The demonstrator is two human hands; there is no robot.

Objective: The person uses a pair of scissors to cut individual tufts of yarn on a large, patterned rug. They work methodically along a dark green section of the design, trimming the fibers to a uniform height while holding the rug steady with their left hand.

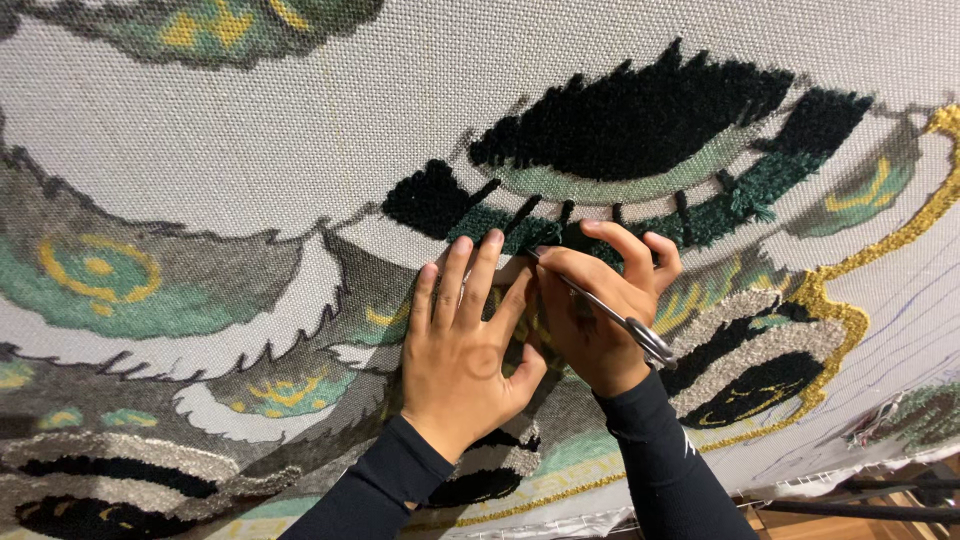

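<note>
Your flat, open left hand [462, 355] presses the soft tufted green-black rug canvas [620, 130], while your right hand [598, 310] grips thin steel scissors [610, 312] at the handles.

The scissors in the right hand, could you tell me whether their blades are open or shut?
Cannot tell: the scissors run under the right hand, whose fingers hide the blade tips at the carpet.

Shiny steel scissors [618, 315] gleam against a matt woven backing cloth [250, 140], coarse and grainy. Tufted yarn pile [640, 115] stands thick and fuzzy, the gold loops [845, 315] nubbly, and the sleeves [665, 465] are smooth, matt stretch fabric.
</note>
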